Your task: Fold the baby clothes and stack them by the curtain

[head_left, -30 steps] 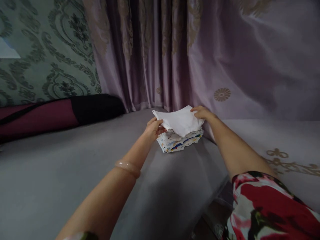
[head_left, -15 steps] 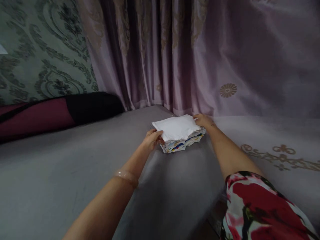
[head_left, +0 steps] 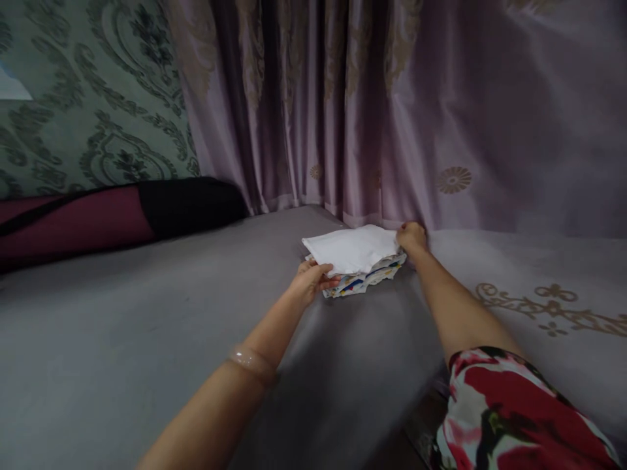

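A white folded cloth [head_left: 350,249] lies flat on top of a stack of thin, colour-printed cloth-like layers [head_left: 365,282]. My left hand [head_left: 316,277] pinches the near left edge of the white piece, thumb on top and fingers curled beneath it. At the far right corner, my right hand [head_left: 412,239] is closed on the cloth's edge, its fingertips mostly hidden. What the lower layers are exactly, I cannot make out. Stack and hands are on a grey sheet [head_left: 235,287].
Behind the stack hangs a shiny purple curtain [head_left: 304,117]. A long maroon and black bag [head_left: 122,219] lies along the patterned wall [head_left: 98,98] at left. Brown embroidery [head_left: 553,308] marks the pale fabric at right. A dark gap [head_left: 426,418] shows below the bed edge.
My left hand has slid right along the cloth's near edge, fingers reaching further under it. My right hand has drawn slightly right and its fingers have curled in. The view has shifted slightly.
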The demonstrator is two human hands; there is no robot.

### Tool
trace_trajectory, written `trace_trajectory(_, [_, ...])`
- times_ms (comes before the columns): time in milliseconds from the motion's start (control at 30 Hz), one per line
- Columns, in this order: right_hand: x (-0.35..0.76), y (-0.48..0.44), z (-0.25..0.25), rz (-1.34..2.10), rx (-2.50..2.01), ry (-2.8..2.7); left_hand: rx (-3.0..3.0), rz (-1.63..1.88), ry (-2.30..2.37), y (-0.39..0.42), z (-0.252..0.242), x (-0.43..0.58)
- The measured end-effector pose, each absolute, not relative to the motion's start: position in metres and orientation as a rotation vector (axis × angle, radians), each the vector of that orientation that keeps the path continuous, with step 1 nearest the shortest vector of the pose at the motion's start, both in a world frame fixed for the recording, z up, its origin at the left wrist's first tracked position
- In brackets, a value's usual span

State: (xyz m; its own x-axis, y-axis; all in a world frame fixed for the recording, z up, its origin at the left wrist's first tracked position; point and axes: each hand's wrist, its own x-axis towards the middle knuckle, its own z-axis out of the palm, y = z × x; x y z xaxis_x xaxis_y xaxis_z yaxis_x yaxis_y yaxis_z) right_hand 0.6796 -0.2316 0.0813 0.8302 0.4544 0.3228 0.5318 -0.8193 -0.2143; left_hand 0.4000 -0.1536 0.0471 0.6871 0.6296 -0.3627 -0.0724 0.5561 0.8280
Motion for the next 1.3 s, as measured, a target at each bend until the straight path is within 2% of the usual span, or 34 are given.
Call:
trace_trajectory(167, [0.633,-0.219,0.083,-0.463,-2.742,-1.095,0.965,0.443,0.781,-0.161,0.043,0.384])
trace_trajectory(267, [0.614,-0.209,0.076,-0.287,-2.698,-1.239,1.036,0.413,0.776,-0.162,0.038,0.363])
trace_trajectory(400, [0.618,-0.207,0.064,0.030,-2.768,-1.075,1.147,0.446,0.867,-0.150,0.026,0.315])
trace_trajectory(567, [0.631,-0.210,0.067,0.160,-2.768,-1.106,1.220,0.544,0.970,-0.121,0.014,0.226])
trace_trajectory(700, [0.611,-0.205,0.077,0.031,-2.758,-1.139,1.374,0.659,1.153,-0.097,0.012,0.144])
trace_trajectory(867, [0.550,-0.194,0.082,-0.121,-2.596,-1.510,1.569,0.773,1.524,-0.068,0.009,0.054])
trace_trajectory(967, [0.521,-0.189,0.077,-0.142,-2.510,-1.742,1.863,0.675,1.822,-0.057,0.009,0.019])
trace_trajectory(1100, [0.518,-0.187,0.056,-0.192,-2.532,-1.771,2.086,0.440,2.147,-0.057,0.007,-0.004])
trace_trajectory(1300, [0.560,-0.162,0.021,-0.169,-2.332,-1.733,2.265,0.288,2.152,-0.059,-0.002,-0.018])
